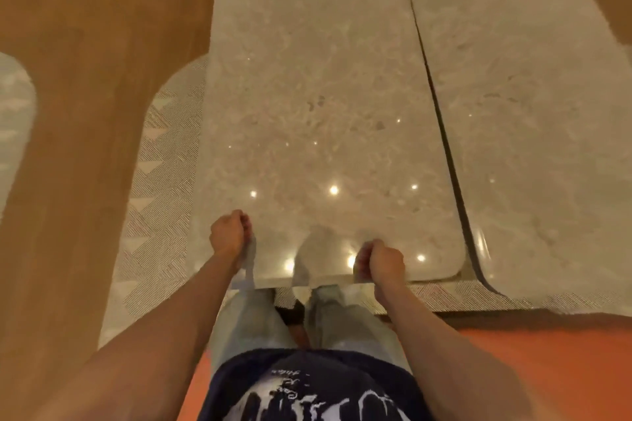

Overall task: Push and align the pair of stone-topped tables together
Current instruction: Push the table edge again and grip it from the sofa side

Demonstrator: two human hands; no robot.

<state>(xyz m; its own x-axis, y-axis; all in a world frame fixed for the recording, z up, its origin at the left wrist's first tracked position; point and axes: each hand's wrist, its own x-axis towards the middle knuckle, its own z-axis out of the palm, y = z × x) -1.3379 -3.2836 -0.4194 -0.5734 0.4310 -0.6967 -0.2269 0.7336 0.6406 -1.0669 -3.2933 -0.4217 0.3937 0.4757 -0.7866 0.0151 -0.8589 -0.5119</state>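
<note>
With the left hand [228, 236] and right hand [379, 261] both grasping the near edge of the pale rectangular stone tabletop [318, 106], the closing push is in hand; the next move calls for sliding it rightward of the right hand until the dark narrow gap [444, 133] against the matching pale stone tabletop [533, 133] closes with near edges flush.

Both bare forearms are stretched forward and down. The left hand [228, 235] is held curled, knuckles up, fingers bent under. The right hand [382, 262] is likewise clenched, slightly nearer the body than the left.

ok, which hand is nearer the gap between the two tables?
Right. The right hand is on the near edge of the left table, closer to the gap; the left hand is toward the far-side corner.
</note>
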